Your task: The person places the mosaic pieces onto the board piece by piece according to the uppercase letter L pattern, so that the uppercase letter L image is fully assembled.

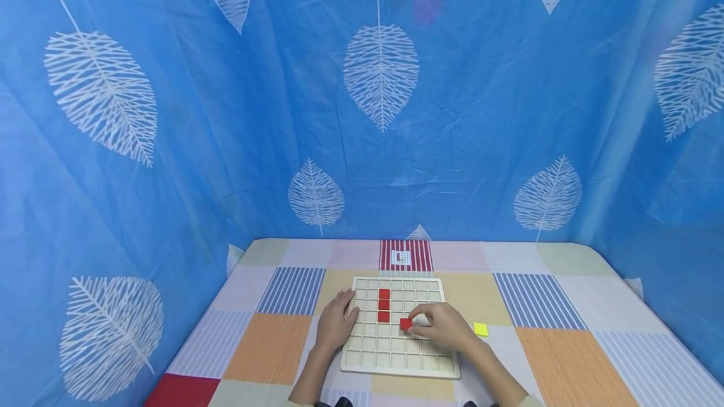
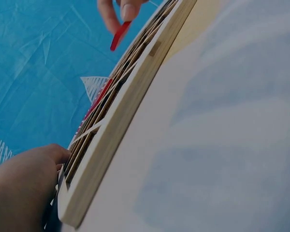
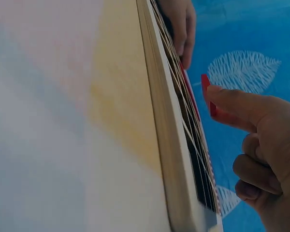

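Note:
A wooden grid board (image 1: 401,366) lies on the table, its top divided into small square cells. Three red square tiles (image 1: 384,304) sit one below another in a column left of the board's middle. Between thumb and index finger my right hand (image 1: 444,328) pinches another red tile (image 1: 406,324). In the right wrist view this pinched tile (image 3: 206,87) is tilted up and apart from the board, while the other fingers curl into the palm. My left hand (image 1: 336,322) rests at the board's left edge with fingers relaxed, touching the rim (image 2: 71,203).
A yellow square tile (image 1: 481,330) lies on the patchwork tablecloth (image 1: 271,347), right of the board. Behind the board, on a red striped patch, is a small white card (image 1: 400,257) with a printed grid. A blue leaf-patterned curtain (image 1: 452,143) encloses the table's back and sides.

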A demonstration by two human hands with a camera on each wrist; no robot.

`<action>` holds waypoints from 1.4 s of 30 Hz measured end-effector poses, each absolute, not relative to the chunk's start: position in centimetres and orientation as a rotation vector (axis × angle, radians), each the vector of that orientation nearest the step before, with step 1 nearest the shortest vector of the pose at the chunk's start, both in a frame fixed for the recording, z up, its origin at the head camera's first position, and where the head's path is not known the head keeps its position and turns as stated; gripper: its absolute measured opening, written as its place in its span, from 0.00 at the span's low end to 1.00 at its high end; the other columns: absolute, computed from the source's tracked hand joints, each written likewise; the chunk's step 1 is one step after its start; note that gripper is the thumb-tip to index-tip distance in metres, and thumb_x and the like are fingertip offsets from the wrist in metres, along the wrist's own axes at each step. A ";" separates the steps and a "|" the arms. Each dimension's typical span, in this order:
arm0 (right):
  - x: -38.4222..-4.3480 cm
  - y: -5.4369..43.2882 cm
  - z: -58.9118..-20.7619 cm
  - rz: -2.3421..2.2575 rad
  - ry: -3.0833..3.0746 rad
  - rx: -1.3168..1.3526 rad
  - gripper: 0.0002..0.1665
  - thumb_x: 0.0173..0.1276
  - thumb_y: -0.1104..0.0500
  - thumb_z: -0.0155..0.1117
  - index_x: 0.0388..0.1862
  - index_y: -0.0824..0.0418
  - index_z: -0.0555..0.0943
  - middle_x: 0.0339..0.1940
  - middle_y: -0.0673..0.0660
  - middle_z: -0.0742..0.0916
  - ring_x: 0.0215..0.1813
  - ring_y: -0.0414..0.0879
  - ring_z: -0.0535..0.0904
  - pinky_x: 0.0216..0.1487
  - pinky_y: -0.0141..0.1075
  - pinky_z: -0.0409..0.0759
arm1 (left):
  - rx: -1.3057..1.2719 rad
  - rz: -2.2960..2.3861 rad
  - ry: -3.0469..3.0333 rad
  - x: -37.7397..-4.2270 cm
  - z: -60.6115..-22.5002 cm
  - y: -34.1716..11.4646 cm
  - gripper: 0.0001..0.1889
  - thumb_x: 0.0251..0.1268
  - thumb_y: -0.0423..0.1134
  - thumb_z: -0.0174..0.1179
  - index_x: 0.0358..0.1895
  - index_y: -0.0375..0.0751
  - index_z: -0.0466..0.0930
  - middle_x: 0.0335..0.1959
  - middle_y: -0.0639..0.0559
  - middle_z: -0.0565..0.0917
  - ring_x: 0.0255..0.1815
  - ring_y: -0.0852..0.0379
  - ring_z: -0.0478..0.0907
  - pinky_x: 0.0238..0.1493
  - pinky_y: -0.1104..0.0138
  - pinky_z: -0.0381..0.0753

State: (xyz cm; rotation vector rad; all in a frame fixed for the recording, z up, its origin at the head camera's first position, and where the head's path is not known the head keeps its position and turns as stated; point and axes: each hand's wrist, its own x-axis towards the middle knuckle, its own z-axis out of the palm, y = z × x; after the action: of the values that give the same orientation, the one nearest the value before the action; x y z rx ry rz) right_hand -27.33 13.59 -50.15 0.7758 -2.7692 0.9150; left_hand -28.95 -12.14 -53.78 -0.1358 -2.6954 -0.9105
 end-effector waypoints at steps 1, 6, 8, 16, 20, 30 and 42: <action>-27.4 13.2 -50.2 0.904 -2.759 0.787 0.13 0.53 0.47 0.70 0.35 0.50 0.84 0.09 0.40 0.60 0.15 0.32 0.50 0.14 0.26 0.49 | -0.136 -0.909 -2.693 -29.0 -53.7 -12.2 0.22 0.62 0.44 0.57 0.59 0.41 0.73 0.60 0.47 0.73 0.64 0.45 0.65 0.61 0.48 0.65; -27.5 11.4 -50.3 0.843 -2.728 0.826 0.12 0.52 0.46 0.70 0.33 0.49 0.84 0.09 0.39 0.60 0.15 0.32 0.51 0.14 0.27 0.50 | -0.128 -0.901 -2.699 -29.1 -53.7 -12.2 0.22 0.62 0.44 0.56 0.59 0.42 0.73 0.61 0.47 0.73 0.65 0.46 0.64 0.61 0.48 0.65; -27.5 10.9 -50.4 0.822 -2.736 0.832 0.12 0.52 0.46 0.70 0.33 0.49 0.84 0.09 0.38 0.63 0.16 0.32 0.53 0.15 0.27 0.54 | -0.124 -0.905 -2.701 -29.1 -53.8 -12.2 0.22 0.62 0.44 0.57 0.59 0.42 0.73 0.61 0.47 0.73 0.65 0.46 0.64 0.61 0.48 0.65; -27.6 9.6 -50.6 0.778 -2.759 0.880 0.14 0.51 0.46 0.70 0.34 0.52 0.84 0.13 0.36 0.71 0.18 0.32 0.59 0.15 0.27 0.59 | -0.136 -0.910 -2.696 -29.0 -53.9 -12.1 0.22 0.62 0.44 0.57 0.59 0.41 0.74 0.60 0.47 0.74 0.65 0.45 0.65 0.61 0.48 0.64; -27.6 9.3 -50.6 0.777 -2.771 0.884 0.14 0.52 0.46 0.69 0.34 0.52 0.84 0.12 0.37 0.71 0.17 0.32 0.59 0.15 0.27 0.58 | -0.150 -0.909 -2.684 -28.9 -53.9 -12.1 0.22 0.61 0.43 0.57 0.58 0.40 0.74 0.60 0.47 0.74 0.64 0.45 0.65 0.61 0.48 0.65; -27.9 8.8 -50.6 0.733 -2.748 0.903 0.14 0.52 0.46 0.70 0.33 0.52 0.85 0.23 0.40 0.83 0.22 0.32 0.68 0.23 0.28 0.70 | -0.155 -0.911 -2.689 -29.0 -53.8 -12.1 0.22 0.62 0.42 0.57 0.59 0.40 0.73 0.60 0.46 0.74 0.64 0.44 0.65 0.61 0.48 0.65; -27.5 9.1 -50.5 0.789 -2.728 0.921 0.16 0.52 0.46 0.70 0.38 0.51 0.84 0.14 0.37 0.73 0.18 0.31 0.60 0.17 0.26 0.62 | -0.150 -0.912 -2.691 -29.0 -53.8 -12.1 0.22 0.62 0.42 0.57 0.59 0.40 0.73 0.60 0.46 0.74 0.64 0.44 0.65 0.61 0.48 0.64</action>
State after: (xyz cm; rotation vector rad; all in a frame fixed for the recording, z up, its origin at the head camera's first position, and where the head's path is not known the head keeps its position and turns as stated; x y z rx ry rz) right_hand -27.47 9.11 -50.54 0.9208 -2.7283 0.7894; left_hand -28.99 -12.14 -53.76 -0.1502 -2.6914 -0.9123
